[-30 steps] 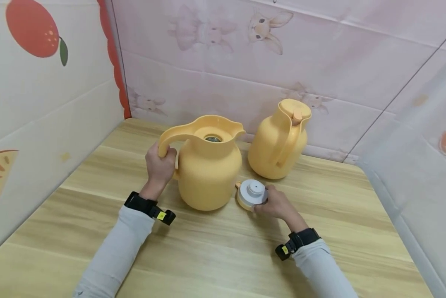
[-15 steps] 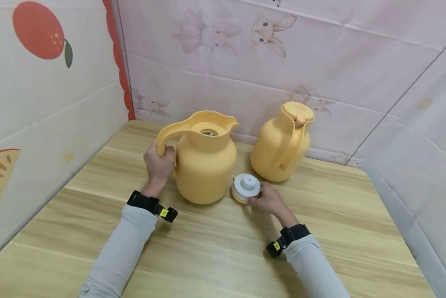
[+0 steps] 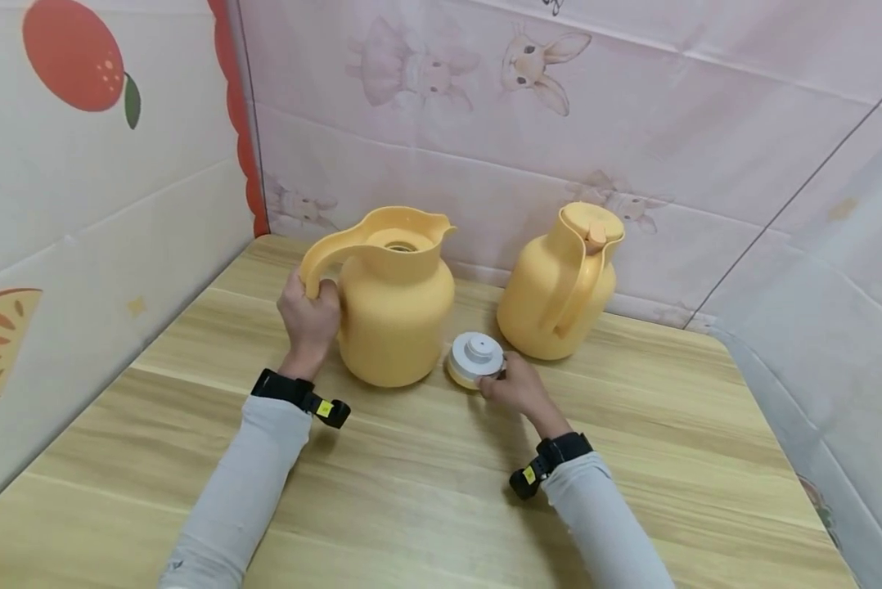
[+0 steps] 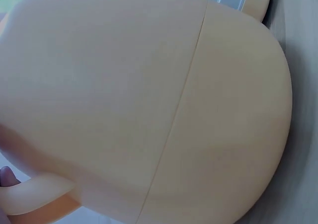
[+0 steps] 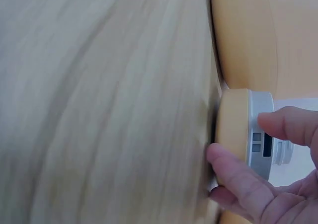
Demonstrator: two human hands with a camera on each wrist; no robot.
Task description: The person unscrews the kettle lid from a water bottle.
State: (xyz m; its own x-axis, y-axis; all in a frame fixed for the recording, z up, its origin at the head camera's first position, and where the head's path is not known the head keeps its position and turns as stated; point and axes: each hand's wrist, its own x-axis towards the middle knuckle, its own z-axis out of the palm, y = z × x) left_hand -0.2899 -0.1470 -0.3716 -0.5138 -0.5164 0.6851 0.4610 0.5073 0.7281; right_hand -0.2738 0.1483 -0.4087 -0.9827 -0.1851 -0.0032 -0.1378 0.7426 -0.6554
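Observation:
A yellow vacuum jug (image 3: 397, 319) without its lid stands upright at centre left, its round mouth showing. My left hand (image 3: 310, 315) grips its handle (image 3: 338, 245); the left wrist view is mostly filled by the jug's body (image 4: 149, 95). To the right of the jug is its round lid (image 3: 478, 360), upside down with the grey underside up and the yellow top against or just above the table. My right hand (image 3: 518, 384) pinches the lid's rim; in the right wrist view the thumb is on the grey ring (image 5: 261, 129) and fingers reach under the yellow part.
A second yellow jug (image 3: 555, 298), lid on, stands behind and right of the lid, close to the pink rabbit-print back wall (image 3: 426, 123). A white fruit-print wall (image 3: 102, 196) bounds the left. The wooden table (image 3: 411, 483) runs toward me.
The open jug has shifted left and slightly away from me, with my left hand on its handle. My right hand and the lid have moved left too. The second jug stays put.

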